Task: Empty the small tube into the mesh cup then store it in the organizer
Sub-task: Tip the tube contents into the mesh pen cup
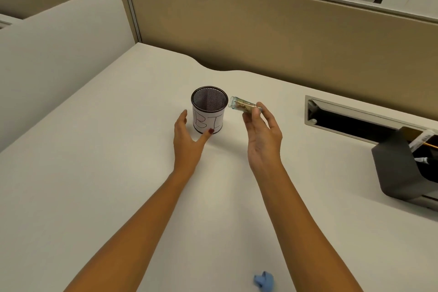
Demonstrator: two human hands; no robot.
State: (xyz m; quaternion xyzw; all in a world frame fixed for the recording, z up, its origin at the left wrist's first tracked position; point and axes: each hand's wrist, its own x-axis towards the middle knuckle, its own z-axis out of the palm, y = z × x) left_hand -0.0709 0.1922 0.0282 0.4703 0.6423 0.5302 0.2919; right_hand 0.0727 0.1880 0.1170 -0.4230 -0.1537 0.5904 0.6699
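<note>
A black mesh cup (pixel 209 109) with a white paper label stands upright mid-table. My left hand (pixel 189 135) is open around its base, thumb touching the front of the label and fingers at its left side. My right hand (pixel 263 135) holds a small clear tube (pixel 241 105) by its closed end. The tube lies nearly level, its open mouth pointing left and just beside the cup's right rim. Brownish contents show inside the tube. A dark grey organizer (pixel 400 168) with a few items inside sits at the right edge.
A blue crumpled piece (pixel 264 280) lies near the front edge of the white table (pixel 118 173). A recessed metal cable slot (pixel 350 118) is cut into the table at the right. Tan partition panels stand behind, and a pale panel on the left.
</note>
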